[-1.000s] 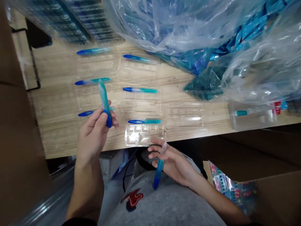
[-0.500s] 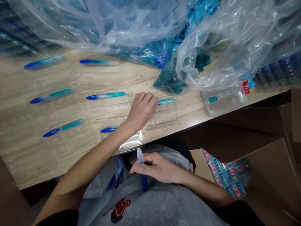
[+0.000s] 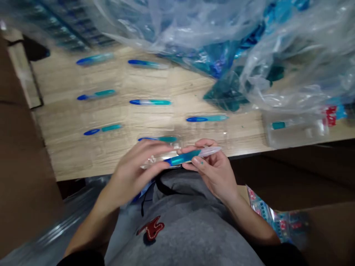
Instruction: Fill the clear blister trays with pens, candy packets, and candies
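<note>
A blue, teal and translucent-white pen-shaped item [image 3: 185,157] is held slantwise between my two hands at the table's front edge. My left hand [image 3: 141,164] pinches its blue end between thumb and fingers. Near the whitish tapered end, my right hand [image 3: 217,171] grips it, thumb on top. Just beyond the hands, another pen-shaped item [image 3: 170,139] lies in a clear plastic tray, partly covered by my left fingers. One more pen-shaped item [image 3: 206,118] rests further up, above my right hand.
Several similar items, such as this pen-shaped one [image 3: 151,102], lie in rows on the wooden table [image 3: 188,83]. Large clear bags [image 3: 188,26] of blue and teal parts fill the back. A clear box [image 3: 296,129] stands at right; a carton with packaged goods [image 3: 263,210] is below.
My left hand has let go of the pen-shaped item on the table and come down to the one in my right hand. My right hand has risen, and that item now lies slantwise. The view has shifted.
</note>
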